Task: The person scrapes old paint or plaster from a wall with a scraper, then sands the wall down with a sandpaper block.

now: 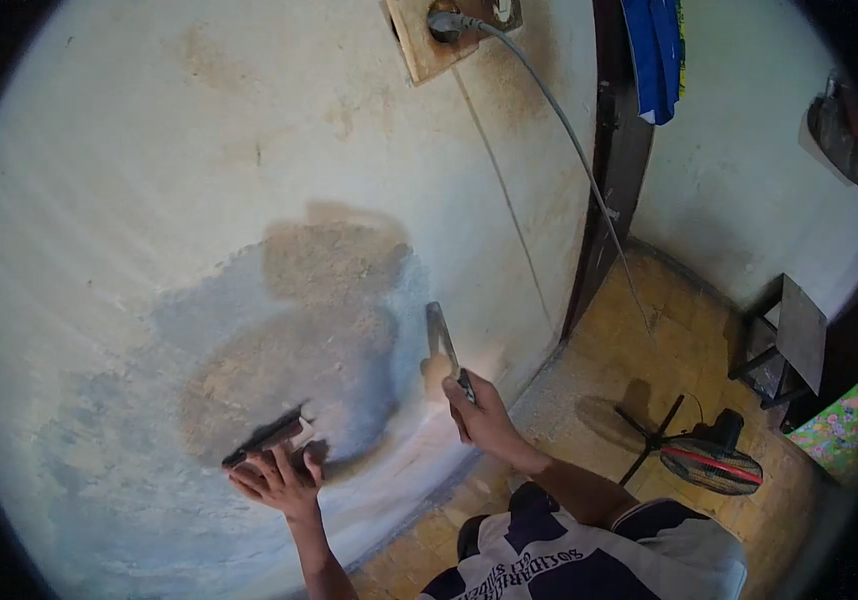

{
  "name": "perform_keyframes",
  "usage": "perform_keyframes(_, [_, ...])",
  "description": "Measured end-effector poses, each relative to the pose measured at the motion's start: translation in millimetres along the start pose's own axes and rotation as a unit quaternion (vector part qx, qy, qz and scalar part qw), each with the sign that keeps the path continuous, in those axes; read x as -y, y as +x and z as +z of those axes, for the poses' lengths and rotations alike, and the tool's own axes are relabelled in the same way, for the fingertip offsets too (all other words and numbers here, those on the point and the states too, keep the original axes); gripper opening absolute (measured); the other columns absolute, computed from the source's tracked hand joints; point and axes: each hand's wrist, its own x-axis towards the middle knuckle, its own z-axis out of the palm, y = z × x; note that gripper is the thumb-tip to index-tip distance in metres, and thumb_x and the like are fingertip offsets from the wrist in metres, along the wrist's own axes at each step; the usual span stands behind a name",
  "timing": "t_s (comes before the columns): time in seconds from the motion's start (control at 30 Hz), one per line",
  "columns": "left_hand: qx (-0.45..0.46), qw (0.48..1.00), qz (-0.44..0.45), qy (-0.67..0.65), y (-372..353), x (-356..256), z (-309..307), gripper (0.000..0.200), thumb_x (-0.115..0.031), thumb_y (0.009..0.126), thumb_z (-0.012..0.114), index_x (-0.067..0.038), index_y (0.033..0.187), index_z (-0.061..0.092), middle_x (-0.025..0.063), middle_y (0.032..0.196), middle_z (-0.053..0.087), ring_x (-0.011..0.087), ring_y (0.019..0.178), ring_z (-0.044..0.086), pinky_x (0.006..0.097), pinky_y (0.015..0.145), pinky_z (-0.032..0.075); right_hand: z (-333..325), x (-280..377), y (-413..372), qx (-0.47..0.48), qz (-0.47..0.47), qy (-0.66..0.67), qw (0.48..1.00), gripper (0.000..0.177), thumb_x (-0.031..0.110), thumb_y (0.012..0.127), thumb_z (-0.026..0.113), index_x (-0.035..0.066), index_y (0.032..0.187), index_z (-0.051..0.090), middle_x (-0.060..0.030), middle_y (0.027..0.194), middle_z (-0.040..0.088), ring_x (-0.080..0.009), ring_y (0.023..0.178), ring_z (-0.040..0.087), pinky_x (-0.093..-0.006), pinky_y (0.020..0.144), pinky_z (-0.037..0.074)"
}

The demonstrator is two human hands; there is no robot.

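My left hand (277, 480) holds a dark, flat-edged tool (267, 437) against the wall, over the lower part of a rough brown patch (289, 370). To the right of the patch, my right hand (484, 412) is wrapped round the handle of a metal scraper (440, 335), whose blade points up along the wall. Bluish, worn paint surrounds the patch, and a second rough brown area (334, 260) lies above it.
A socket plate (419, 50) with a plugged-in grey cable (559, 110) is at the top. On the tiled floor (674, 290) at right stand a fan (714, 462) and a small table (799, 320). Blue cloth (654, 60) hangs by the doorframe.
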Motion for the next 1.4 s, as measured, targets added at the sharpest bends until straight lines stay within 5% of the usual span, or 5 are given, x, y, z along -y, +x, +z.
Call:
perform_keyframes(0.13, [-0.005, 0.999, -0.026, -0.022, 5, -7, -3, 0.062, -0.049, 0.093, 0.04, -0.014, 0.145, 0.035, 0.0181, 0.154, 0.016, 0.0482, 0.139, 0.014, 0.0627, 0.109, 0.014, 3, 6, -31, 0.073, 0.074, 0.015, 0.994, 0.032, 0.035, 0.1, 0.045, 0.007, 0.085, 0.044, 0.0031, 0.053, 0.041, -0.0059, 0.039, 0.038, -0.023, 0.037, 0.035])
perform_keyframes(0.53, [-0.003, 0.999, -0.045, 0.004, -3, -10, 6, 0.071, -0.058, 0.089, 0.04, -0.021, 0.148, 0.027, 0.0139, 0.156, 0.01, 0.0559, 0.135, 0.015, 0.066, 0.105, 0.016, 15, -22, -13, -0.016, 0.043, -0.019, 0.999, 0.035, 0.038, 0.101, 0.042, 0.007, 0.085, 0.045, 0.0042, 0.053, 0.037, -0.0067, 0.04, 0.036, -0.0233, 0.039, 0.034])
perform_keyframes(0.93, [-0.014, 0.999, -0.04, -0.026, -7, -11, 9, 0.06, -0.053, 0.082, 0.056, -0.02, 0.133, 0.051, 0.0158, 0.152, 0.023, 0.0554, 0.133, 0.021, 0.0652, 0.104, 0.021, 52, -8, -61, -0.021, 0.143, 0.062, 0.987, 0.036, 0.044, 0.1, 0.04, 0.009, 0.096, 0.044, 0.0002, 0.061, 0.043, -0.0097, 0.041, 0.039, -0.0238, 0.038, 0.033])
perform_keyframes(1.03, [0.005, 0.999, -0.04, -0.027, -12, -11, 9, 0.057, -0.052, 0.082, 0.055, -0.02, 0.129, 0.054, 0.0158, 0.152, 0.023, 0.0566, 0.132, 0.022, 0.0637, 0.104, 0.021, 49, -22, -45, -0.122, 0.117, 0.084, 0.982, 0.036, 0.045, 0.1, 0.038, 0.01, 0.099, 0.046, 0.0002, 0.067, 0.046, -0.0089, 0.042, 0.039, -0.0226, 0.037, 0.033])
perform_keyframes(1.4, [0.044, 0.994, -0.048, -0.082, -5, -13, 0, 0.065, -0.047, 0.081, 0.06, -0.022, 0.139, 0.042, 0.0165, 0.149, 0.028, 0.0559, 0.13, 0.026, 0.0626, 0.101, 0.024, 70, -1, -81, -0.126, 0.024, 0.012, 0.992, 0.046, 0.023, 0.101, 0.039, 0.024, 0.147, 0.031, 0.0013, 0.071, 0.044, -0.0064, 0.048, 0.039, -0.0215, 0.043, 0.037])
